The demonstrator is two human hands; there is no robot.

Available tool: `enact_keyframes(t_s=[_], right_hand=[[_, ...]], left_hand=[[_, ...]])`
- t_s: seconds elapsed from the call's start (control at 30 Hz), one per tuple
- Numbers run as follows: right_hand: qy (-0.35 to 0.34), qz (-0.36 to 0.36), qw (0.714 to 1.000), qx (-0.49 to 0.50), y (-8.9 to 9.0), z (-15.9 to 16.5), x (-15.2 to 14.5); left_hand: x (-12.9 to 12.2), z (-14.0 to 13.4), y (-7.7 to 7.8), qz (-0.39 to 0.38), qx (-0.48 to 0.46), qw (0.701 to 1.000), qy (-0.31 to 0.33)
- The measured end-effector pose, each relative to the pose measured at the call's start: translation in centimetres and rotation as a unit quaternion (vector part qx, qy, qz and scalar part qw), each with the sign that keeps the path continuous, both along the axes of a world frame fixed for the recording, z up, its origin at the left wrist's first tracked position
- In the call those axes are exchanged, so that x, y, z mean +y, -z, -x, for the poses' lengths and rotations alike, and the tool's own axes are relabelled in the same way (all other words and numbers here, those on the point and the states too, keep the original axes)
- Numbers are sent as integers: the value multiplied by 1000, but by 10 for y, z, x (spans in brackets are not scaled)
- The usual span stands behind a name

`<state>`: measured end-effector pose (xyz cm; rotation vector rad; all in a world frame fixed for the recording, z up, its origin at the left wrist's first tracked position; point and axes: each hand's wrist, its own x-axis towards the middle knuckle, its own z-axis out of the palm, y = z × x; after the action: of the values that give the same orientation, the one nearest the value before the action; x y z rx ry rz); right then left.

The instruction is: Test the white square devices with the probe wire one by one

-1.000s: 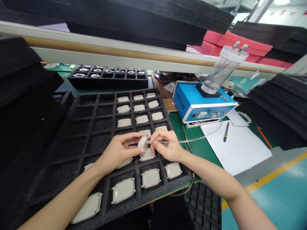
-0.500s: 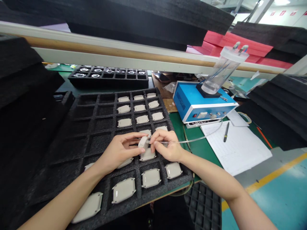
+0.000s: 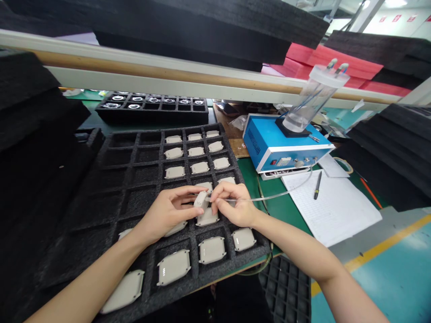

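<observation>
My left hand (image 3: 171, 207) is closed on a beige watch case (image 3: 201, 200), tilted up on edge above the black foam tray (image 3: 195, 279). From the right, my right hand (image 3: 235, 205) pinches the end of a clear tube (image 3: 274, 196) against the side of that case. The tube's very tip is hidden by the case and fingers. Beneath my hands, more beige watch cases (image 3: 212, 249) lie in the tray's square pockets. The tube runs back to the front of a blue box-shaped machine (image 3: 269, 134), which carries a clear cylinder (image 3: 305, 101).
Right of the tray lie paper sheets (image 3: 340, 211) with a pen (image 3: 317, 185) on top. A second foam tray (image 3: 153, 117) with ring-shaped parts stands behind. Dark foam stacks rise at left (image 3: 30, 179) and right (image 3: 397, 148). A shelf beam (image 3: 168, 80) crosses above.
</observation>
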<state>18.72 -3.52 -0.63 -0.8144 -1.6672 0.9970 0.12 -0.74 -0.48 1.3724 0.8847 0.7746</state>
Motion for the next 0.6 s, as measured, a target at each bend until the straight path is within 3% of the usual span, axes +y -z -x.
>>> enact_keyframes(t_s=[0.6], right_hand=[[1, -9, 1000, -8, -1, 0, 0]], left_hand=[[0, 1, 1, 2, -3, 1000, 6]])
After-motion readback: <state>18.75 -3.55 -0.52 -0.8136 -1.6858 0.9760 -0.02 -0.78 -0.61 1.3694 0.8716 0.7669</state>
